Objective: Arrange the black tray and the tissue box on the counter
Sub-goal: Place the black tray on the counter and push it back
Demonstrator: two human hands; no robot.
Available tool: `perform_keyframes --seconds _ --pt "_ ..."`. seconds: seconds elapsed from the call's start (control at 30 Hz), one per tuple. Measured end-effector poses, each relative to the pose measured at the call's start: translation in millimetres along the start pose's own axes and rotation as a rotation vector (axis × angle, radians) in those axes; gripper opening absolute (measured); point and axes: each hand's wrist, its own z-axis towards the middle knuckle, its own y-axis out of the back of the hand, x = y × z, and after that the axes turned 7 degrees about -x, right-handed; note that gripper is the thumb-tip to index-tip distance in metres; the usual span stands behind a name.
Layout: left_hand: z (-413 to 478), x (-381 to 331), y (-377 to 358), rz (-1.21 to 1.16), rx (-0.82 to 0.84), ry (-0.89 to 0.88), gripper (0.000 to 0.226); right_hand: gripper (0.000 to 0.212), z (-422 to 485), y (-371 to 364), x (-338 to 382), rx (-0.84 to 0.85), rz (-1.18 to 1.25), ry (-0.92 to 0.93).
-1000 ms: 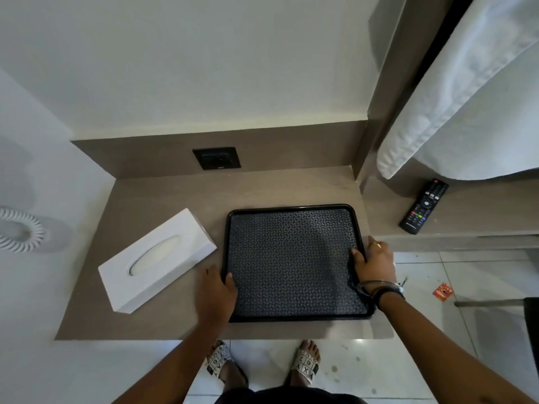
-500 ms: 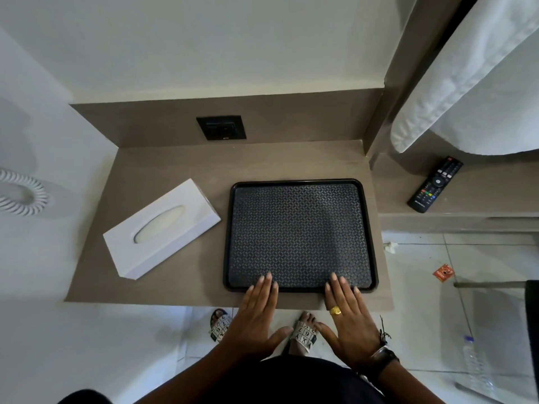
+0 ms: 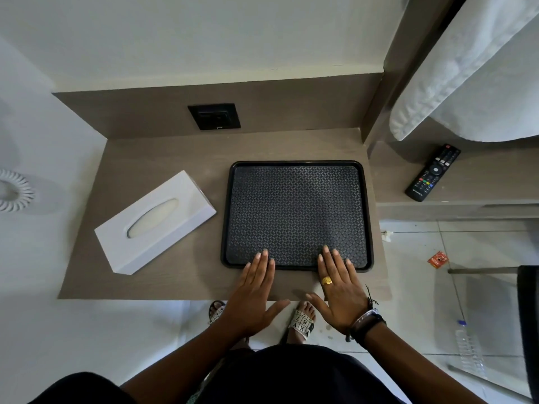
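Observation:
The black tray [image 3: 297, 211] lies flat on the right half of the brown counter [image 3: 163, 153], its sides square to the counter edges. A white tissue box [image 3: 154, 223] lies to its left, turned at an angle, a small gap apart from the tray. My left hand [image 3: 256, 290] is flat with fingers spread, fingertips resting on the tray's near rim at its left part. My right hand [image 3: 338, 284], with a gold ring, lies the same way on the near rim further right. Neither hand grips anything.
A black wall socket [image 3: 214, 116] sits in the back panel. A remote control [image 3: 433, 172] lies on a lower shelf at the right, under hanging white fabric [image 3: 472, 68]. A coiled white cord [image 3: 14, 193] hangs on the left wall. Below the counter are my sandalled feet and the tiled floor.
A second ago my hands held the tray by its left and right sides. They moved to the near rim and lie flat; the tray sits a little further back.

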Motion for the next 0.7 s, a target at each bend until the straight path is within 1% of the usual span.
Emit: perform_keyframes --seconds 0.27,0.7 --pt "35 8 11 -0.017 0.017 0.042 0.093 0.086 49 6 -12 0.017 -0.004 -0.011" --pt "96 35 27 0.013 -0.021 0.051 0.097 0.089 114 8 -23 -0.006 0.003 -0.023"
